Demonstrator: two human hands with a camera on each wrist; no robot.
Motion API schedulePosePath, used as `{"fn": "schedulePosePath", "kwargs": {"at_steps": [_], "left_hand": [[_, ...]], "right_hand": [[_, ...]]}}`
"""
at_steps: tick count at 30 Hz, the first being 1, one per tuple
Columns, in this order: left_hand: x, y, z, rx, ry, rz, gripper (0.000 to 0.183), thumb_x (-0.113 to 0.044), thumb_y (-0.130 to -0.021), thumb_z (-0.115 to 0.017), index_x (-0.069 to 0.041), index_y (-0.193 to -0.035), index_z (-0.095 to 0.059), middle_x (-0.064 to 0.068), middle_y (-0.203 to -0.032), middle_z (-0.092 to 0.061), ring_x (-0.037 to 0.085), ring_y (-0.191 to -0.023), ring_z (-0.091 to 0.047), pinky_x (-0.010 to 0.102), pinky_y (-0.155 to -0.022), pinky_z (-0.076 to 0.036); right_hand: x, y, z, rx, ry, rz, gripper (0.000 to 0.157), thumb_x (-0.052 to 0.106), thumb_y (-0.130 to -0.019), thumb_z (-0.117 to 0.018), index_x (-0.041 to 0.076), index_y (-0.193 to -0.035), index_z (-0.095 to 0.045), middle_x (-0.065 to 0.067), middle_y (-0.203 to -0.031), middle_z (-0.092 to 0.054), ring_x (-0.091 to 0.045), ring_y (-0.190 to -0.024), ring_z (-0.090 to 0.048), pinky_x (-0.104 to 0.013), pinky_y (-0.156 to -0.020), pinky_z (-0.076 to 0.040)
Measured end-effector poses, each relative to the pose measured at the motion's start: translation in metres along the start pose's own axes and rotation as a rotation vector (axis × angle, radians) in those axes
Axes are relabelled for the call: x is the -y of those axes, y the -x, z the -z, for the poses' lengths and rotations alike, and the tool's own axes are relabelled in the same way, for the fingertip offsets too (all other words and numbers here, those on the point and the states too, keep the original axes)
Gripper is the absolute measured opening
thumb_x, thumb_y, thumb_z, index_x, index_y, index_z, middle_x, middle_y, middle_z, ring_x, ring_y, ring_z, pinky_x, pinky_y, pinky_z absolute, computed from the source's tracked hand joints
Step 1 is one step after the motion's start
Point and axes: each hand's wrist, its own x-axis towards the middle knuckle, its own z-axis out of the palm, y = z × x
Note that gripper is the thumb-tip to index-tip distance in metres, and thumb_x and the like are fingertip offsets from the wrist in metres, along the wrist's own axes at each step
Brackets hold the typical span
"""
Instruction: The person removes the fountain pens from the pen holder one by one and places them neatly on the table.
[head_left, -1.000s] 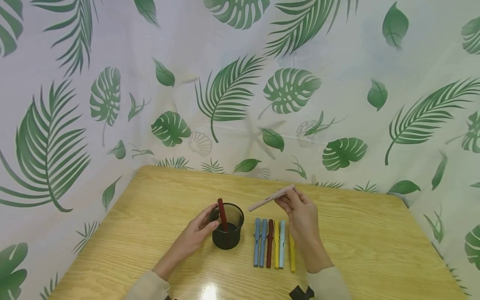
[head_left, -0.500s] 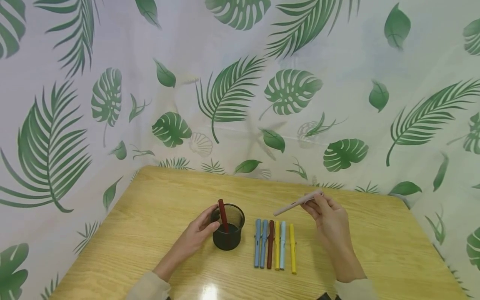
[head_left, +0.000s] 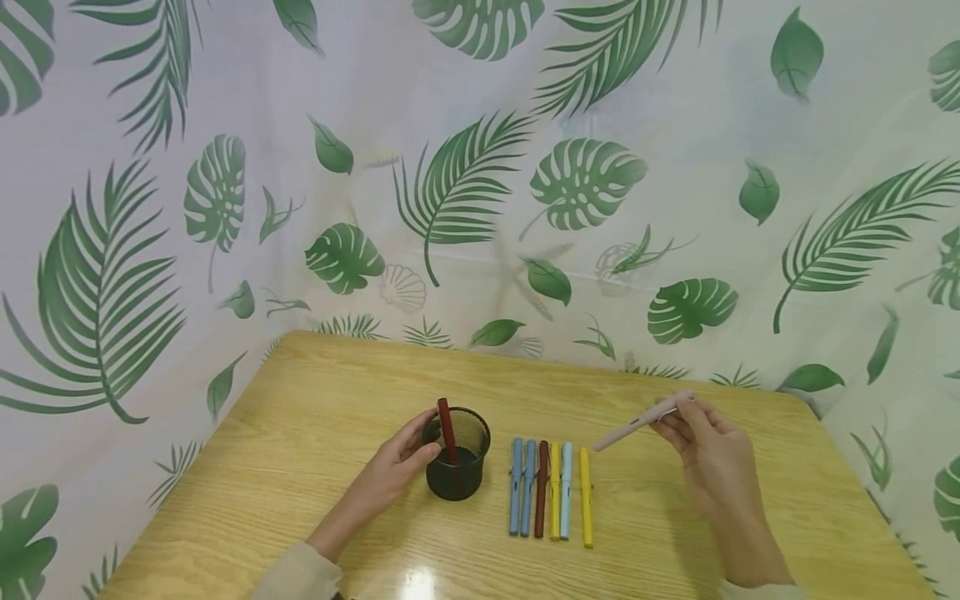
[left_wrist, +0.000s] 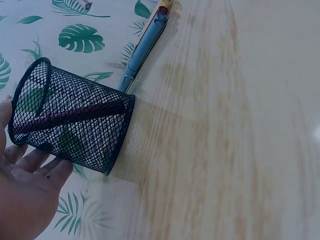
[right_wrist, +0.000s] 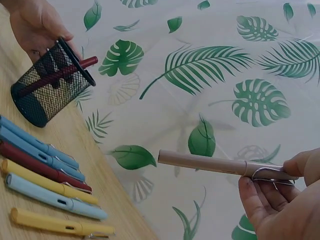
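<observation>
My left hand [head_left: 386, 475] holds the side of a black mesh pen cup [head_left: 454, 479], its thumb near the rim and its fingers behind the cup. One dark red pen [head_left: 447, 429] leans inside, its top sticking out over the rim. To the right, my right hand [head_left: 712, 454] pinches a pale pink pen [right_wrist: 210, 162] near its clip end, raised above the table; the other end points left toward the row of pens. Thumb and fingertips sit on either side of the pen in the right wrist view.
On the wooden table [head_left: 337, 375] lies a row of pens: two blue pens [head_left: 516, 487], a dark red pen [head_left: 541, 492], a yellow pen [head_left: 555, 492], a light blue pen [head_left: 566, 492], and another yellow pen [head_left: 587, 500] slightly apart. A leaf-patterned cloth [head_left: 465, 275] hangs behind.
My right hand has moved right with the pale pink pen, away from the cup and past the row, uncovering the rightmost yellow pen. My left hand and the cup have stayed put.
</observation>
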Motion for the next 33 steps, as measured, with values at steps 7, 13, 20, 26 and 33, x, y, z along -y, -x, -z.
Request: {"fn": "schedulePosePath", "kwargs": {"at_steps": [7, 13, 20, 26, 33], "left_hand": [[-0.002, 0.000, 0.000, 0.002, -0.003, -0.003, 0.065, -0.025, -0.110, -0.053, -0.005, -0.164, -0.024, 0.024, -0.163, -0.031, 0.043, -0.149, -0.033, 0.058, -0.118, -0.031], [-0.002, 0.000, -0.001, 0.002, 0.001, -0.002, 0.062, -0.021, -0.111, -0.052, -0.005, -0.164, -0.024, 0.024, -0.163, -0.032, 0.042, -0.148, -0.034, 0.058, -0.119, -0.031], [-0.002, 0.001, 0.000, -0.002, -0.003, -0.008, 0.063, -0.023, -0.111, -0.053, -0.005, -0.164, -0.025, 0.024, -0.163, -0.032, 0.042, -0.149, -0.033, 0.058, -0.119, -0.031], [-0.001, 0.001, 0.000, -0.002, 0.007, -0.006, 0.064, -0.024, -0.110, -0.054, -0.003, -0.164, -0.024, 0.023, -0.164, -0.029, 0.041, -0.150, -0.031, 0.056, -0.119, -0.030], [-0.002, 0.001, -0.001, -0.008, 0.003, -0.003, 0.064, -0.027, -0.110, -0.055, -0.007, -0.164, -0.026, 0.023, -0.164, -0.031, 0.041, -0.149, -0.033, 0.057, -0.119, -0.030]], "right_hand": [[0.009, 0.005, 0.017, 0.031, 0.053, 0.015, 0.021, 0.006, -0.106, -0.057, -0.003, -0.108, -0.076, -0.010, -0.099, -0.076, -0.020, -0.095, -0.075, -0.030, -0.090, -0.057], [0.015, 0.007, 0.030, 0.032, 0.092, -0.012, 0.022, 0.005, -0.106, -0.056, -0.001, -0.108, -0.077, -0.008, -0.099, -0.076, -0.018, -0.093, -0.075, -0.028, -0.088, -0.058], [0.018, 0.007, 0.043, 0.014, 0.141, -0.046, 0.020, 0.008, -0.106, -0.059, 0.001, -0.107, -0.077, -0.007, -0.097, -0.075, -0.017, -0.091, -0.074, -0.027, -0.086, -0.059], [0.014, 0.007, 0.053, 0.015, 0.200, -0.103, 0.021, 0.008, -0.106, -0.058, 0.003, -0.102, -0.078, -0.005, -0.094, -0.075, -0.015, -0.091, -0.074, -0.026, -0.085, -0.060], [0.006, 0.006, 0.059, 0.015, 0.249, -0.145, 0.020, 0.010, -0.106, -0.059, 0.007, -0.104, -0.078, -0.003, -0.098, -0.076, -0.013, -0.090, -0.072, -0.025, -0.084, -0.059]]}}
